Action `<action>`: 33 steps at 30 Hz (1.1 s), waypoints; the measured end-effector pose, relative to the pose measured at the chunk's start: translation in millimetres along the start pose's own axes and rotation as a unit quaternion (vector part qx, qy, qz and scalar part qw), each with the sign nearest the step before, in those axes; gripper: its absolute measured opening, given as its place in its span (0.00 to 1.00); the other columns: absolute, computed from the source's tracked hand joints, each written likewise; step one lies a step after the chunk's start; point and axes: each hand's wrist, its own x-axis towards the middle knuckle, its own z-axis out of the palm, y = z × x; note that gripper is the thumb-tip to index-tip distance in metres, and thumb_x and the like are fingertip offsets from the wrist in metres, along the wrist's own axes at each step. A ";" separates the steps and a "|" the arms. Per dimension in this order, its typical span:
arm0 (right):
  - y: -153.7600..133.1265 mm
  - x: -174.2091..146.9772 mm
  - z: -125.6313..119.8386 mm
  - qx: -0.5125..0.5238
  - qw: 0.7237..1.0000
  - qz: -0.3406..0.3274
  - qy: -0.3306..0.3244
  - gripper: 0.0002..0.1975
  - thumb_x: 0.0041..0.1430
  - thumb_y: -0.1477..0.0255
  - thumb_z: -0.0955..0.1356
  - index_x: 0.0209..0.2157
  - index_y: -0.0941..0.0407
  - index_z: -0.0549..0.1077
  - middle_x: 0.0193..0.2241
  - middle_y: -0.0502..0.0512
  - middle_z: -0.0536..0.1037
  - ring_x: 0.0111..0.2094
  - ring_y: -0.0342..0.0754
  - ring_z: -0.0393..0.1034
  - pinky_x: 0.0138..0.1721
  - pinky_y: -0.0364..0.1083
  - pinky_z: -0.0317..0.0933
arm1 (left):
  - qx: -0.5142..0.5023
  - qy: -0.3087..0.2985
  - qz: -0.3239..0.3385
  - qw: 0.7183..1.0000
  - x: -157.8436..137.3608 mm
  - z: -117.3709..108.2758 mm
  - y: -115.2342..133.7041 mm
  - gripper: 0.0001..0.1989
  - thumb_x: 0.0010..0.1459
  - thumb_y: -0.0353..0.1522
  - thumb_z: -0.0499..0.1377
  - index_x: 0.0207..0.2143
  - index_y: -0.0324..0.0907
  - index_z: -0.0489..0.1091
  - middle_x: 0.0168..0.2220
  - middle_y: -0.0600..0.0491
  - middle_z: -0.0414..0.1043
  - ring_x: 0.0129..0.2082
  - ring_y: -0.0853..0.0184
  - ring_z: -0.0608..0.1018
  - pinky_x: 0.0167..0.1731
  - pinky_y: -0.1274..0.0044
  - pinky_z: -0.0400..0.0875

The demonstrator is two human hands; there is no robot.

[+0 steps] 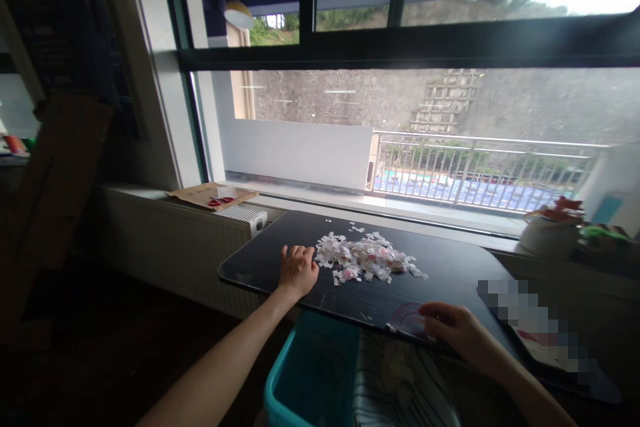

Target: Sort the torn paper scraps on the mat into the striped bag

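A loose heap of torn white paper scraps (367, 257), some with pink on them, lies on the dark table (445, 260). At the heap's left edge, my left hand (299, 270) rests on the tabletop, back upward. Its fingers are loosely bent and slightly apart, with nothing visible in them. My right hand (457, 330) is over the near edge of the table, in shadow. Its forefinger and thumb are apart, close to a faint red round mark on the surface. One small paper scrap (391, 327) lies by that edge, left of my right hand.
Below the near edge stands a turquoise bin (285, 373), with striped cloth-like material (380, 387) beside or in it. Red-handled scissors (220, 201) lie on cardboard (193, 195) by the window. A plant pot (547, 235) stands at right; a blurred-out item lies on the table's right end.
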 end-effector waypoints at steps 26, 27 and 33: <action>3.6 66.8 8.2 -0.167 0.964 -0.090 0.184 0.19 0.56 0.64 0.62 0.41 0.55 0.79 0.35 0.58 0.82 0.37 0.54 0.75 0.37 0.47 0.64 | 0.002 -0.003 0.006 1.000 -0.3 -0.7 -0.7 0.12 0.54 0.29 0.52 0.39 0.41 0.70 0.37 0.46 0.73 0.44 0.55 0.71 0.53 0.57 0.54; 3.0 64.8 9.9 -0.171 0.965 -0.097 0.175 0.18 0.56 0.64 0.62 0.40 0.55 0.79 0.34 0.57 0.82 0.35 0.53 0.75 0.36 0.46 0.64 | 0.001 -0.003 0.007 1.000 -0.3 -0.5 -1.0 0.12 0.54 0.29 0.52 0.40 0.41 0.70 0.38 0.46 0.73 0.44 0.55 0.71 0.53 0.57 0.54; 0.5 57.0 10.2 -0.195 0.961 -0.120 0.156 0.18 0.57 0.64 0.61 0.42 0.54 0.78 0.30 0.54 0.82 0.28 0.49 0.73 0.32 0.44 0.63 | 0.005 -0.007 0.007 1.000 0.4 -1.0 -0.9 0.12 0.54 0.30 0.52 0.40 0.42 0.70 0.38 0.46 0.73 0.45 0.55 0.71 0.53 0.58 0.54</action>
